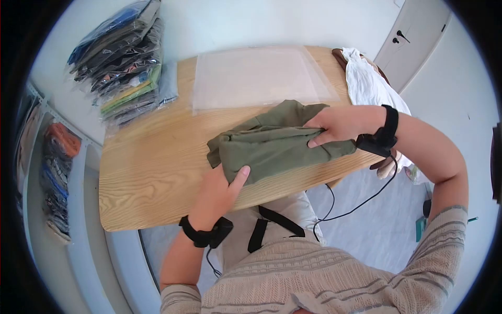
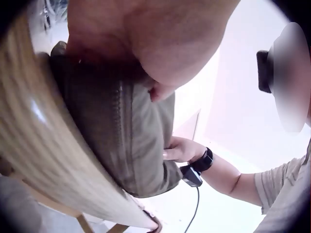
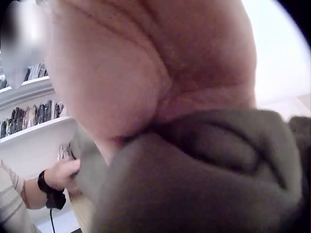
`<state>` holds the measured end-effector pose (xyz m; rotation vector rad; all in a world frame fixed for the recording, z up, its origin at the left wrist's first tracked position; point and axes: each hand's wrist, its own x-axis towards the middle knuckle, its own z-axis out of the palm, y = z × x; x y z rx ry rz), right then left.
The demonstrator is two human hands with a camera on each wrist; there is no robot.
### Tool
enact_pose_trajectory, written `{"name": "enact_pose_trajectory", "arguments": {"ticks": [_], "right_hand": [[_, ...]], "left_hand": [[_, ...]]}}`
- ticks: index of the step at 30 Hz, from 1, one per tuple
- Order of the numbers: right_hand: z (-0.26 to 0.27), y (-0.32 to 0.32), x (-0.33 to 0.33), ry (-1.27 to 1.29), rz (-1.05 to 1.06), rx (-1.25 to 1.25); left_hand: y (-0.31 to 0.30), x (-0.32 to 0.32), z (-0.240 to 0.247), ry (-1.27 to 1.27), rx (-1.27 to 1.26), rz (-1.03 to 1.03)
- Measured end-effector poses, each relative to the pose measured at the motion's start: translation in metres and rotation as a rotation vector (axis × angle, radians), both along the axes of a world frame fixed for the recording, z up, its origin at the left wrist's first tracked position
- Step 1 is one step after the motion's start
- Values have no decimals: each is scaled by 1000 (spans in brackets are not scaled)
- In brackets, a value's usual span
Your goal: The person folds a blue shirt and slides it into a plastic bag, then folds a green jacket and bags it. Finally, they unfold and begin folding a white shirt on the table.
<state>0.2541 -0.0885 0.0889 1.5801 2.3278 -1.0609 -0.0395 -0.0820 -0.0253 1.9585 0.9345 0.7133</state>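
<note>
An olive green garment (image 1: 272, 146), folded into a thick bundle, lies near the front edge of a wooden table (image 1: 151, 172). My left hand (image 1: 222, 188) holds its near left corner, thumb on top and fingers hidden beneath. My right hand (image 1: 334, 125) grips the right end, fingers curled over the upper fold. In the left wrist view the garment (image 2: 131, 136) hangs slightly over the table edge (image 2: 43, 145), with the right hand (image 2: 182, 149) at its far end. The right wrist view is filled by my right hand (image 3: 146, 73) pressing into the cloth (image 3: 204, 184).
A flat clear plastic bag (image 1: 261, 76) lies on the table behind the garment. Several bagged garments (image 1: 125, 57) are stacked at the back left corner. A white cloth (image 1: 366, 78) drapes over a chair at the right. Shelves of clothes (image 1: 55, 172) line the left wall.
</note>
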Motion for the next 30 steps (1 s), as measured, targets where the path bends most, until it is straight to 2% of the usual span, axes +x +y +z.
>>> {"name": "enact_pose_trajectory", "arguments": {"ticks": [2, 3, 5, 6, 7, 9, 10, 11, 13, 14, 17, 21, 23, 27, 30], "right_hand": [[3, 19, -1, -216, 100, 149], [1, 31, 0, -215, 100, 153], [-1, 53, -3, -261, 408, 375], [-1, 59, -8, -283, 426, 396], [4, 61, -22, -286, 423, 400], [16, 63, -53, -442, 177, 22], [18, 64, -68, -400, 27, -135], [18, 60, -78, -408, 30, -136], [13, 54, -91, -196, -186, -203], [9, 63, -93, -265, -143, -236], [-19, 82, -77, -187, -83, -209], [-40, 102, -79, -273, -8, -249], [-67, 114, -70, -173, 53, -381], [-59, 110, -71, -176, 69, -362], [-59, 97, -67, -50, 0, -332]], "left_hand": [[2, 8, -8, -111, 41, 96], [2, 11, -9, -110, 46, 97], [2, 13, -10, -91, 73, 152], [2, 14, -9, -89, 78, 147], [4, 16, -9, -80, 93, 172], [6, 19, -7, -81, 110, 200], [7, 19, -4, -6, 108, 217], [8, 20, -3, 68, 103, 235], [9, 19, -3, 73, 100, 221], [9, 19, -2, 88, 103, 203], [8, 18, 2, 112, 80, 180], [8, 18, -1, 110, 133, 171], [6, 19, 0, 181, 200, 189], [6, 19, -3, 171, 188, 193], [4, 19, -1, 188, 196, 187]]}}
